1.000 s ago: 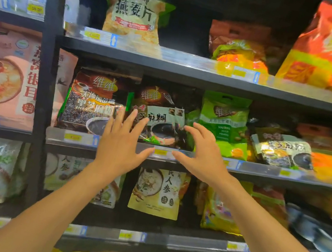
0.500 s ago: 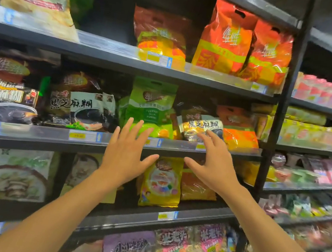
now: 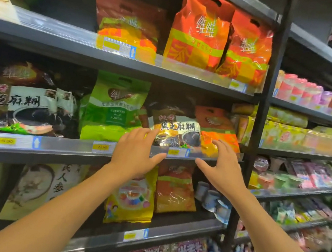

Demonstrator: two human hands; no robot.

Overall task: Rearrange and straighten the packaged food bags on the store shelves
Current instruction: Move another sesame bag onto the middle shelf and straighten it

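A dark bag with black characters and a bowl picture (image 3: 176, 131) leans on the middle shelf (image 3: 63, 149). My left hand (image 3: 135, 151) is spread open just below its left corner, at the shelf's front rail. My right hand (image 3: 220, 169) is open at the bag's right, fingertips close to an orange bag (image 3: 218, 133). Neither hand holds anything. A green bag (image 3: 113, 109) stands upright to the left, then a larger black sesame bag (image 3: 22, 104).
Orange bags (image 3: 199, 31) stand on the top shelf. Yellow and orange bags (image 3: 132, 200) sit on the shelf below my hands. A black upright post (image 3: 258, 124) separates this bay from shelves of pink cups (image 3: 300, 90) and small packets on the right.
My view and both hands have shifted rightward along the middle shelf, from the black sesame bags past the green bag to the smaller dark bag by the orange one. Both hands stay open.
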